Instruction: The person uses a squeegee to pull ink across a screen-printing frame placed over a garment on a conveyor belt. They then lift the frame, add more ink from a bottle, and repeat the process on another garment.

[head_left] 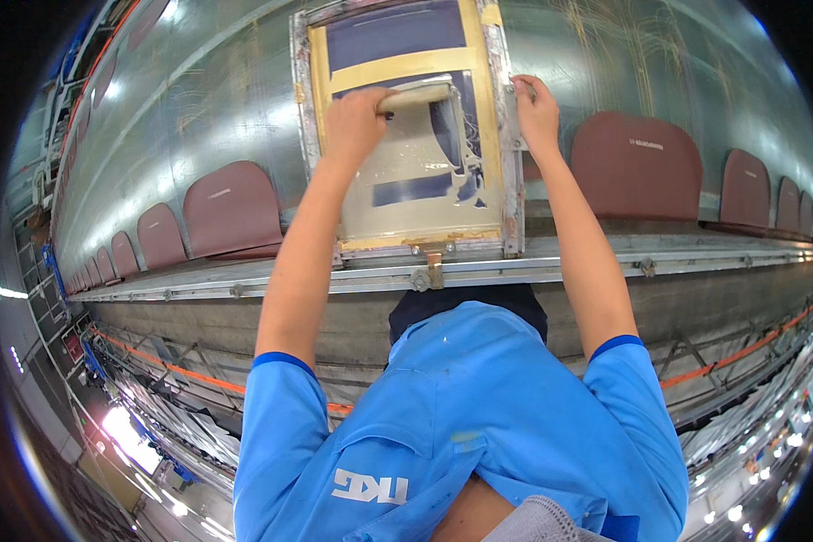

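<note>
A screen-printing frame (512, 203) with worn metal sides lies on the long table in front of me. Yellowish tape borders its dark blue mesh, and pale grey-beige ink (402, 158) is smeared across the lower window. My left hand (356, 125) is closed round the left end of a squeegee (422, 96), which lies crosswise over the inked mesh. On the frame's right side, my right hand (537, 110) pinches the outer edge with its fingertips. A metal bracket (434, 257) at the frame's near end meets the rail.
Maroon rounded pieces (637, 167) lie in a row on the glossy tabletop (217, 108), to both sides of the frame. A metal rail (596, 262) with bolted stops runs along the near table edge, close to my body. Behind me stretches an orange strip (741, 345).
</note>
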`<state>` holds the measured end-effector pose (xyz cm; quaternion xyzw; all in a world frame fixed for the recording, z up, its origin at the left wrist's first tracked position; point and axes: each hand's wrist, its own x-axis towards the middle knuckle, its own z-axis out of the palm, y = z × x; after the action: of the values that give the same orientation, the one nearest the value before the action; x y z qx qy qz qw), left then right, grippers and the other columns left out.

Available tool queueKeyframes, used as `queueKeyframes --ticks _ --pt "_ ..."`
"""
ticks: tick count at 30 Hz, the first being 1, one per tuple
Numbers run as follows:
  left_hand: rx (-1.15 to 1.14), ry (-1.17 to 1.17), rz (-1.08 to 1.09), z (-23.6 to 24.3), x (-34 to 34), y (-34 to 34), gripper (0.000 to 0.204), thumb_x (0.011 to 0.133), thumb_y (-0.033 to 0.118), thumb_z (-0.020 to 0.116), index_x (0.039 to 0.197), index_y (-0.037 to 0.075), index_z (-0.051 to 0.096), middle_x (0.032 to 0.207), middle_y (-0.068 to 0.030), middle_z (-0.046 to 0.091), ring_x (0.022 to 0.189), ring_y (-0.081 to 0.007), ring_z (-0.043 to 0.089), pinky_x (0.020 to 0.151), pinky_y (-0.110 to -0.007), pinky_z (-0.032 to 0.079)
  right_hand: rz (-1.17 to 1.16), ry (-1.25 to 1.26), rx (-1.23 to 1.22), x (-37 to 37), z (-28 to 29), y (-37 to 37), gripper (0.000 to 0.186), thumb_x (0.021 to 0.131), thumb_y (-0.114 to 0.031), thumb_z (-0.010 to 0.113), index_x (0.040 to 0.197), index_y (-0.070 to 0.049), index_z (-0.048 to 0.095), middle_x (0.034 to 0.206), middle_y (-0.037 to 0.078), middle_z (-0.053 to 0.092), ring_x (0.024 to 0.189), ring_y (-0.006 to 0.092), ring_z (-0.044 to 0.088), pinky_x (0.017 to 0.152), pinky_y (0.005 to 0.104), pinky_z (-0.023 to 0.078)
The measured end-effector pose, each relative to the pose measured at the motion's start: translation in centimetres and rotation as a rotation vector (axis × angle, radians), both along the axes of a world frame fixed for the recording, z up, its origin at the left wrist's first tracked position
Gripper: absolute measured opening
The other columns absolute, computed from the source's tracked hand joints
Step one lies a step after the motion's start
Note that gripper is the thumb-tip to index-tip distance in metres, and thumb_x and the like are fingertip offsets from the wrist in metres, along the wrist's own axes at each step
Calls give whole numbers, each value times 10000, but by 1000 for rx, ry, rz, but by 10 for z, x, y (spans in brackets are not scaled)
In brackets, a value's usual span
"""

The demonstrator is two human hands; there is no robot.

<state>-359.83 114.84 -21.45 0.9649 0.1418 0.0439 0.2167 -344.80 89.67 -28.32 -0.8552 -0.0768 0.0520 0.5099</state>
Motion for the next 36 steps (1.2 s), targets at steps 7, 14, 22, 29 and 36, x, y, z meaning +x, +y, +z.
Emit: queueKeyframes --ticks 7,14,22,29,36 --pt "140 43 -90 -9 -64 -62 534 724 -22 613 1194 213 701 1108 -13 724 1043 -239 652 840 -406 465 -9 88 41 4 -12 -8 250 944 -295 610 1077 -108 710 935 173 724 878 367 691 787 417 526" --pt "148 38 -138 -12 -146 -117 612 673 -32 675 1251 168 671 1298 5 666 1181 -228 604 887 -400 459 -9 -25 69 15 -6 -9 240 943 -271 593 1041 -100 732 996 161 728 981 364 683 901 411 517" --pt "-36 -84 32 12 -204 -96 611 669 -15 680 1258 146 659 1371 -22 607 1238 -235 555 951 -408 442 139 -115 142 -19 47 29 283 1015 -284 542 1107 -79 712 877 64 645 783 155 576 714 306 435" --pt "44 -39 74 8 -224 -53 580 670 7 673 1223 179 694 1304 -4 660 1181 -237 589 910 -395 461 126 -200 220 -55 33 74 248 1021 -274 559 1104 -90 702 654 -25 507 576 68 435 543 270 358" --pt "4 26 75 17 -212 -57 592 692 -1 674 1255 182 685 1295 -5 670 1189 -251 591 950 -400 453 76 -52 194 -58 22 55 245 1013 -278 559 1086 -98 708 648 36 563 605 128 509 605 328 431"
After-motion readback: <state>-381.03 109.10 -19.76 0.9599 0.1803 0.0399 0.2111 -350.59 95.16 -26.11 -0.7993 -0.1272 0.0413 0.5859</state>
